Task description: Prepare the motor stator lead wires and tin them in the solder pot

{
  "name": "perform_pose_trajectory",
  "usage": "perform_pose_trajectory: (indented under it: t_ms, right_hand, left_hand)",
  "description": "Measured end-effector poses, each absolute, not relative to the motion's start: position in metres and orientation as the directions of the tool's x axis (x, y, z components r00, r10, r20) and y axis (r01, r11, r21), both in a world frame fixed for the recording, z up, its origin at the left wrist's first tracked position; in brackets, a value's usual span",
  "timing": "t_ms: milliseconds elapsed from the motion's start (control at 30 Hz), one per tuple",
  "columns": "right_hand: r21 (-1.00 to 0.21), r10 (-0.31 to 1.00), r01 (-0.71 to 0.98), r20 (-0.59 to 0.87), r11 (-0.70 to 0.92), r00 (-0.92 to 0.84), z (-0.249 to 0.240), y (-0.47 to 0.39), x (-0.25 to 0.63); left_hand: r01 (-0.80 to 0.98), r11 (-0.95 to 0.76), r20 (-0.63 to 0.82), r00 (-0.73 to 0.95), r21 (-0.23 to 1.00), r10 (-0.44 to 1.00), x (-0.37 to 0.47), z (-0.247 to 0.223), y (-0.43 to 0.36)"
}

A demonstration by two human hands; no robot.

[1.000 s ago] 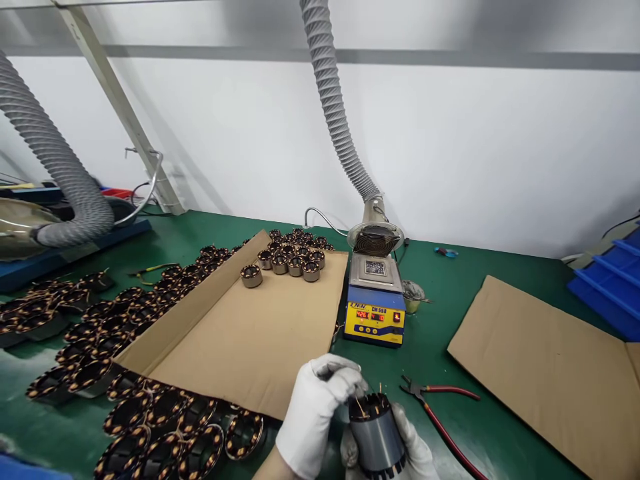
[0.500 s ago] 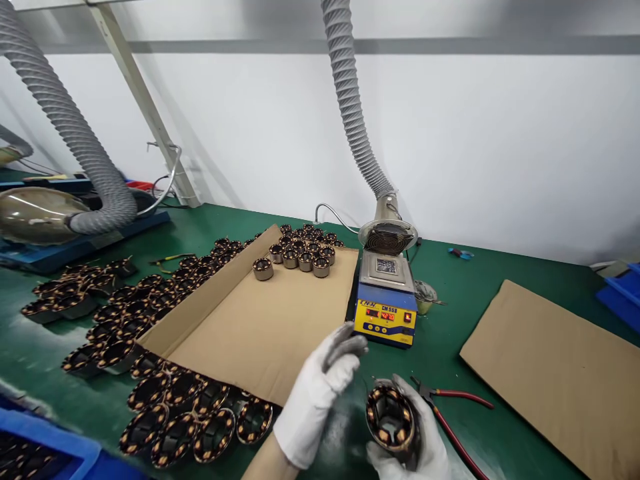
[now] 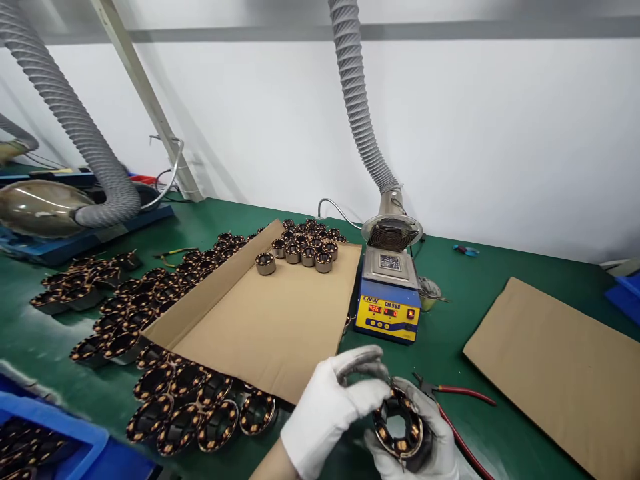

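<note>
A blue plastic bin [image 3: 55, 415] with a smooth, thick rim sits at the lower left, dark rings inside it. Beside it, on a glossy green tabletop [image 3: 450, 327], crowd short, dark cylindrical cores [image 3: 130, 355] whose rims are studded with shiny copper windings. A matte brown cardboard tray [image 3: 260, 320] with a folded-up left side follows, bearing a cluster of grey-walled metal rings [image 3: 324, 265] at its far end. Next stands a boxy blue-and-yellow heating unit [image 3: 387, 320] with a lit red readout and a flat metal top, under a round hood [image 3: 393, 231] on a ribbed grey hose [image 3: 361, 107]. Farther right lie red-handled metal pliers [image 3: 467, 391] and a flat brown cardboard sheet [image 3: 560, 373].

The left hand [image 3: 345, 397], in a white fabric glove, reaches in from below, its fingers curved forward and well parted from the thumb; whether the thumb tip touches the held piece, I cannot tell. The right hand [image 3: 440, 433], in a white glove with greyed fingers, curls around a dark copper-wound ring core [image 3: 401, 445], holding it with the open end tilted up toward the viewer, near the pliers.
</note>
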State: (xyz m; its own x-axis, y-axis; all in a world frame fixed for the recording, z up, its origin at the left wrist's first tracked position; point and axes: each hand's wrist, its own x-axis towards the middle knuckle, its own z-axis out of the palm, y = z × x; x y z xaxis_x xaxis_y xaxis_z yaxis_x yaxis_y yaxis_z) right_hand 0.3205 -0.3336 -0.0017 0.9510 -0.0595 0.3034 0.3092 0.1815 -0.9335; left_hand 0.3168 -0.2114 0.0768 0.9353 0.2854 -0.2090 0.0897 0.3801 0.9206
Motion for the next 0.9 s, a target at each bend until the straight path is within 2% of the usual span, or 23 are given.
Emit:
perform_pose_trajectory:
  t_ms: [167,333,500,600,667,733,800,900]
  right_hand:
    - [-0.919,-0.050,0.377,0.374,0.111,0.926,0.003,-0.334,0.315]
    - [-0.950,-0.041,0.305,0.302,0.071,0.952,0.003,-0.334,0.313]
    - [-0.880,-0.041,0.470,0.469,0.064,0.882,0.000,-0.334,0.320]
    - [-0.847,-0.021,0.531,0.530,0.027,0.847,-0.001,-0.335,0.323]
    - [-0.830,-0.008,0.558,0.558,-0.005,0.830,-0.002,-0.335,0.324]
    - [-0.802,-0.001,0.597,0.597,-0.040,0.802,-0.003,-0.335,0.326]
    - [-0.771,0.012,0.635,0.636,-0.051,0.772,-0.003,-0.336,0.329]
    - [-0.754,0.021,0.655,0.655,-0.045,0.756,-0.002,-0.339,0.334]
  left_hand:
    - [0.105,0.445,-0.296,0.874,0.889,0.386,0.319,0.079,-0.228]
    - [0.080,0.437,-0.288,0.853,0.896,0.435,0.315,0.077,-0.232]
    - [0.013,0.334,-0.194,0.833,0.943,0.518,0.315,0.074,-0.228]
    - [0.080,0.294,-0.210,0.873,0.952,0.441,0.317,0.076,-0.229]
    - [0.117,0.343,-0.256,0.882,0.932,0.396,0.319,0.077,-0.231]
    - [0.058,0.447,-0.266,0.868,0.893,0.420,0.323,0.076,-0.231]
    - [-0.085,0.527,-0.229,0.834,0.846,0.503,0.325,0.075,-0.227]
    - [-0.261,0.468,-0.178,0.687,0.844,0.705,0.318,0.073,-0.217]
